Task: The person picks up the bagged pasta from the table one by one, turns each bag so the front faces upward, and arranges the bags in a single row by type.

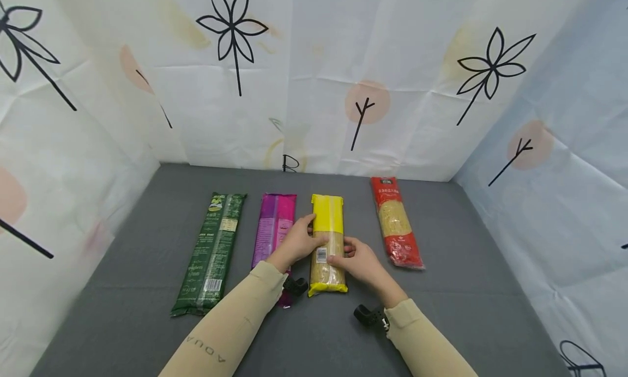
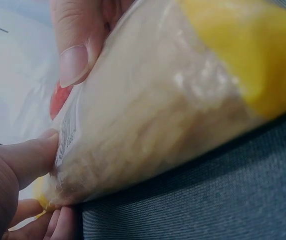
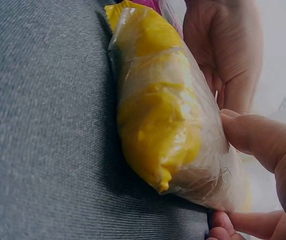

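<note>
A long yellow pack of noodles [image 1: 328, 211], clear in its lower half with a barcode label, lies on the grey tabletop between both hands. My left hand [image 1: 298, 241] grips its left edge, thumb on top and fingers at the side. From the right side, my right hand [image 1: 362, 263] holds the pack lower down, its thumb near the barcode. In the left wrist view, both thumbs press on the clear wrapper [image 2: 143, 100]. The right wrist view shows the crumpled yellow end [image 3: 162, 130] close to the cloth, with the right fingers tucked at the edge.
Just left lies a purple pack [image 1: 272, 224], partly covered by the left arm. Farther left is a long green pack [image 1: 211, 257]. A red noodle pack [image 1: 396, 219] lies slantwise to the right. Patterned white curtains [image 1: 314, 121] enclose the grey table [image 1: 461, 290].
</note>
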Action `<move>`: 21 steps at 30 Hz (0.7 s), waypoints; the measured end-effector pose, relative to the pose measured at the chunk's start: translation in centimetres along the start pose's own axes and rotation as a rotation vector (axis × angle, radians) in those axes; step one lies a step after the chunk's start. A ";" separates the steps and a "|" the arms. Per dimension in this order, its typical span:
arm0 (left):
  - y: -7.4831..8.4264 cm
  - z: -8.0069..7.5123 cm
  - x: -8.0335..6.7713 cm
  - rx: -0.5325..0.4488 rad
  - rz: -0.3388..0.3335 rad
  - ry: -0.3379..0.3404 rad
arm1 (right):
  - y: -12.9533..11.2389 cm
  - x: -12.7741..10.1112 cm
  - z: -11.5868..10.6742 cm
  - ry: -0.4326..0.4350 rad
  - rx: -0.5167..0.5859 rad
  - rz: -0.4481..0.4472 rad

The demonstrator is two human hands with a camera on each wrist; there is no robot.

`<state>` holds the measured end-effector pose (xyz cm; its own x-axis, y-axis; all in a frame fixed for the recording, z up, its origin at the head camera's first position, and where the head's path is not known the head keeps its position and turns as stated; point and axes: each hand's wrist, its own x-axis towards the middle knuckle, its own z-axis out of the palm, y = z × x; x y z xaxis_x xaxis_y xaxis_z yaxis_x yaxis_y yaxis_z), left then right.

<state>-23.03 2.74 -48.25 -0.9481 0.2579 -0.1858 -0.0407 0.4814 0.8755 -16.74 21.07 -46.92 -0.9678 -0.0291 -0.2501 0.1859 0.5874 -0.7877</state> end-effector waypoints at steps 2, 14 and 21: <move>-0.1 0.0 0.0 0.003 -0.005 0.002 | 0.1 0.0 0.1 -0.002 0.019 -0.001; 0.0 -0.2 -0.1 0.033 -0.002 -0.004 | -0.6 0.0 0.0 -0.001 0.030 0.013; 0.3 -0.1 -0.1 0.122 0.001 0.016 | -1.0 -0.1 0.2 -0.030 0.034 0.010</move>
<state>-22.94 2.74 -47.95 -0.9532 0.2452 -0.1770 -0.0023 0.5795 0.8150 -16.83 20.26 -46.22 -0.9603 -0.0481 -0.2746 0.2017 0.5602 -0.8034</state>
